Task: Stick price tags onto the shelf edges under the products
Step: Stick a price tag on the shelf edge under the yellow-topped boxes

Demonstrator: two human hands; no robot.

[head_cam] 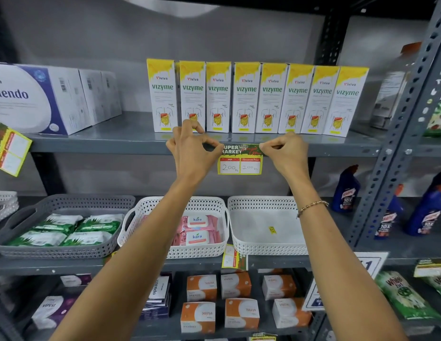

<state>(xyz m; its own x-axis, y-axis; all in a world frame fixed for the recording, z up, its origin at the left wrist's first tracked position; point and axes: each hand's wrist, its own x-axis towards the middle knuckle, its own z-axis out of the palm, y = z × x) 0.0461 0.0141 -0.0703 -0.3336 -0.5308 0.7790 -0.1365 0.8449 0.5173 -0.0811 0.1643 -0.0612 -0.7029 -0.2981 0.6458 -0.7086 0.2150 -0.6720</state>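
A yellow price tag (240,161) with a green "SUPER MARKET" header and handwritten prices lies against the grey shelf edge (103,146), under a row of several white and yellow Vizyme boxes (246,97). My left hand (193,150) pinches the tag's upper left corner between thumb and forefinger. The upper right corner is pinched by my right hand (284,151). The tag's lower half hangs below the shelf edge, level and facing me.
Another tag (10,148) hangs tilted at the left under white and blue boxes (42,99). Below stand a grey basket (64,205), a white basket (207,205) of wipes and a white basket (263,203). A tag (234,258) hangs beneath. Blue bottles (346,188) stand right.
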